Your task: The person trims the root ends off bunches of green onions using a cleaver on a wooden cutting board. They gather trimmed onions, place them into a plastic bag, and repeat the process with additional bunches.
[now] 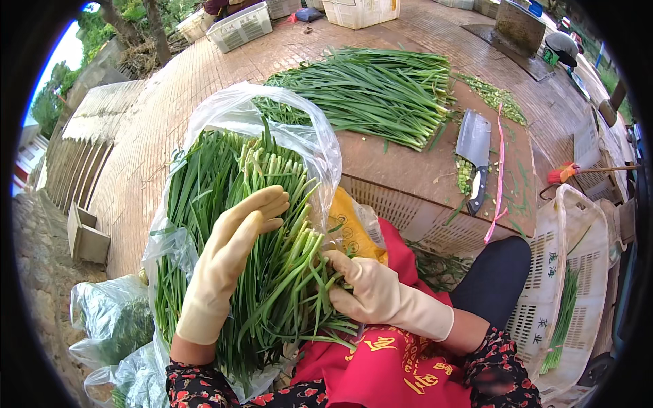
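Cut green garlic chives fill a clear plastic bag in front of me, its mouth spread wide. My left hand, in a cream rubber glove, lies flat over the chives with its fingers extended and holds nothing. My right hand, gloved alike, pinches some stalks at the bag's right side. Beyond, a large pile of chives lies on a brown board set on a plastic crate. A cleaver with a black handle and a pink plastic tie rest on the board.
Filled clear bags sit at the lower left. A white plastic crate holding a chive bundle stands at the right. Chopped stalk ends lie at the board's far edge. More crates stand farther off, and a person bends at the upper right.
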A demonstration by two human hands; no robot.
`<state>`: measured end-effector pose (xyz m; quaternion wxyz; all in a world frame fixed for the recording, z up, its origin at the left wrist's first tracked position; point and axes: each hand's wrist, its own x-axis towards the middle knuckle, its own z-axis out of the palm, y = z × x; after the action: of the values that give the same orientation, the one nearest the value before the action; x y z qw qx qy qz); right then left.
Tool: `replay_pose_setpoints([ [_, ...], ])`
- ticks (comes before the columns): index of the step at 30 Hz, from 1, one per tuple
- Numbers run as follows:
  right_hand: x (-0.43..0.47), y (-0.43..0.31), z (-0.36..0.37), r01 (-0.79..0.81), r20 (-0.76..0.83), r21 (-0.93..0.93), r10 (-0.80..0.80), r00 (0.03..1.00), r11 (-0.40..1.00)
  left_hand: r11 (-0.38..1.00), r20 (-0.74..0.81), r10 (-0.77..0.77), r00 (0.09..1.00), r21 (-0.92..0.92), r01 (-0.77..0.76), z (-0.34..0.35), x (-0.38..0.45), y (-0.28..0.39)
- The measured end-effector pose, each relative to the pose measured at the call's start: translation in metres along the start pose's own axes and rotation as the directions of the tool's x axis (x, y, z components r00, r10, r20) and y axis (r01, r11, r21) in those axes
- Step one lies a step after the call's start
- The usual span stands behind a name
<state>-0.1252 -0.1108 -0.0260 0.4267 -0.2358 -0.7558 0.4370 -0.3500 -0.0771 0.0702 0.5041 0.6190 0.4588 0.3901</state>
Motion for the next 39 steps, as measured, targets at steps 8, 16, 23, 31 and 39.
replay_pose_setpoints([
  [8,0.009,-0.022,0.014,0.028,0.035,-0.161,-0.023,0.999,0.987,0.974,-0.151,-0.189,0.97,0.094,0.204,-0.018,0.06,-0.067],
  [16,0.008,-0.021,0.02,0.156,-0.064,-0.125,-0.165,0.984,0.98,0.942,-0.068,-0.045,0.997,0.329,0.065,-0.03,0.053,-0.056],
  [23,0.005,-0.014,0.019,0.045,-0.069,-0.064,-0.049,0.996,0.997,0.977,0.004,-0.135,0.991,0.165,0.133,-0.019,0.053,-0.059],
  [31,0.046,-0.024,-0.024,-0.415,0.052,-0.13,0.424,0.904,0.901,0.928,0.33,-0.195,0.924,-0.244,0.283,-0.008,-0.001,-0.019],
  [39,-0.022,0.0,-0.081,-0.563,0.109,0.17,0.552,0.827,0.809,0.971,0.28,-0.139,0.95,0.226,0.076,-0.007,-0.053,-0.031],
])
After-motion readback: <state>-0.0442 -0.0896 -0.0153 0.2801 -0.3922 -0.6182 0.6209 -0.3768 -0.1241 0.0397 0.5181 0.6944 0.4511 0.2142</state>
